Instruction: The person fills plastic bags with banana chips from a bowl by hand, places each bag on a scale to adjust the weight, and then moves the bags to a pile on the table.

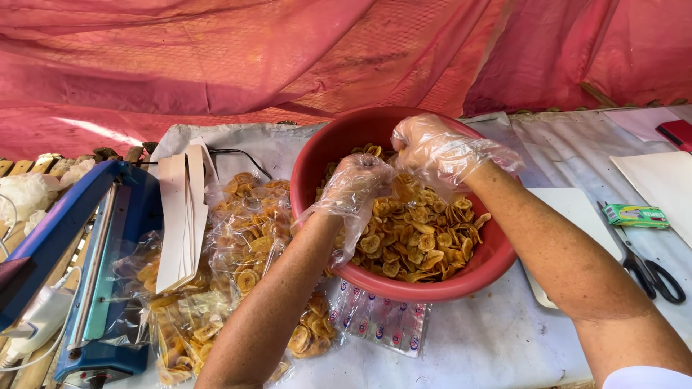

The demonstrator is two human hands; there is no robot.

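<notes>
Red bowl (497,263), frame centre, on counter (497,338): holds banana chips (414,238). Left hand (353,189) and right hand (432,148), gloved, both clenched on chips. Filled bags (245,230) and blue heat sealer (108,274) at left. Best handled gently, small handfuls, over bowl.

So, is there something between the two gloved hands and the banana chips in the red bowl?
Nothing visible stands between them. Both the left hand and the right hand, in thin clear gloves, are already inside the red bowl, directly over the pile of banana chips. Only the glove film covers the fingers.
</notes>
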